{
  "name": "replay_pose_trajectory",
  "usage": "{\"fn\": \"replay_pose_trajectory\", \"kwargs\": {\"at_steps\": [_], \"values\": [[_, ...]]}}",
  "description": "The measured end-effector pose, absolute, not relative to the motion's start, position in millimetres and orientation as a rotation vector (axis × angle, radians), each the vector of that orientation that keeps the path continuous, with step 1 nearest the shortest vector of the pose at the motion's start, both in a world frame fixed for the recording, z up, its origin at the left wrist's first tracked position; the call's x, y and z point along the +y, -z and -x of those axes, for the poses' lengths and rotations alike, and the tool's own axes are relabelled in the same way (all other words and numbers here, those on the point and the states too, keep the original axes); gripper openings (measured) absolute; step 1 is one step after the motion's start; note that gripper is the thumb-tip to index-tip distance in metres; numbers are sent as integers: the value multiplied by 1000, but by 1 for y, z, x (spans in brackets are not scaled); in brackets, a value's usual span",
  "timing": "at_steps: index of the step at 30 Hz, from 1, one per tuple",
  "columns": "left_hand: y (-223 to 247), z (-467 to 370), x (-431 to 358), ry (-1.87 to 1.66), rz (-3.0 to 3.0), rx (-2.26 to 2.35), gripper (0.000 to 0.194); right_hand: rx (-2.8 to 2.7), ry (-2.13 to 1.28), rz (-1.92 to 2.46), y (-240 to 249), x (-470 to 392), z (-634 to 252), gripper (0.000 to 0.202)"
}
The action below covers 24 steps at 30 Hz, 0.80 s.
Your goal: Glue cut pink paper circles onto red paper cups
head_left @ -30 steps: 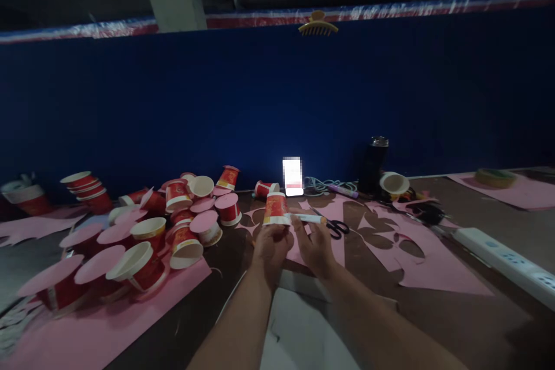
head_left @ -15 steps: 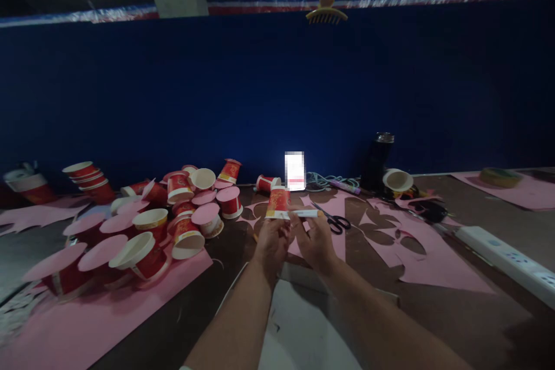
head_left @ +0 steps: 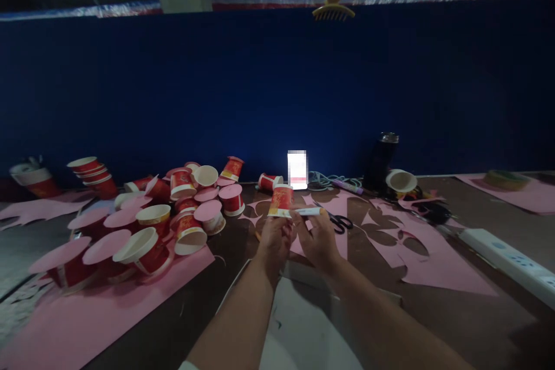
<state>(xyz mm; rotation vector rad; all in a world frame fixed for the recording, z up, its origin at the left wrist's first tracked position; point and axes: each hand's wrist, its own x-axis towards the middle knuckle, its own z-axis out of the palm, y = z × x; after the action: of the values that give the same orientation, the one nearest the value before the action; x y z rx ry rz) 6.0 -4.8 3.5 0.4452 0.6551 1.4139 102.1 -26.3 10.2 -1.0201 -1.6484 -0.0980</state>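
My left hand (head_left: 276,243) is closed on a red paper cup (head_left: 281,199) with gold print, which is held upside down above the table. Between the fingers of my right hand (head_left: 319,243) is a white marker-like stick (head_left: 307,212) with an orange end, lying level beside the cup's rim. Its left tip is close to the cup; whether they touch, I cannot tell. Just behind the right hand lie black-handled scissors (head_left: 341,224) on pink paper. A lit phone (head_left: 297,170) stands upright beyond the cup.
Many red cups, several with pink paper discs (head_left: 60,254), crowd the left side on a pink sheet (head_left: 117,315). At right are cut pink scraps (head_left: 437,272), a white power strip (head_left: 507,257), a dark flask (head_left: 381,162) and a tipped cup (head_left: 401,181). A blue panel (head_left: 260,87) rises behind.
The view has shifted slightly, so everything sits a little further right. Both hands keep their hold on the cup and the white stick, with hardly any movement.
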Motion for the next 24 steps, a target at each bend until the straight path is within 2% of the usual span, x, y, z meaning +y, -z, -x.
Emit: {"fn": "replay_pose_trajectory", "kwargs": {"at_steps": [9, 16, 24], "values": [[4, -5, 1, -1457, -483, 513, 22, -1495, 49, 953, -17, -32, -101, 18], [4, -5, 2, -1424, -512, 483, 28, -1527, 53, 977, -11, -29, -100, 17], [7, -5, 1, -1407, -500, 536, 25, -1599, 101, 1017, -8, -26, -102, 18]]}}
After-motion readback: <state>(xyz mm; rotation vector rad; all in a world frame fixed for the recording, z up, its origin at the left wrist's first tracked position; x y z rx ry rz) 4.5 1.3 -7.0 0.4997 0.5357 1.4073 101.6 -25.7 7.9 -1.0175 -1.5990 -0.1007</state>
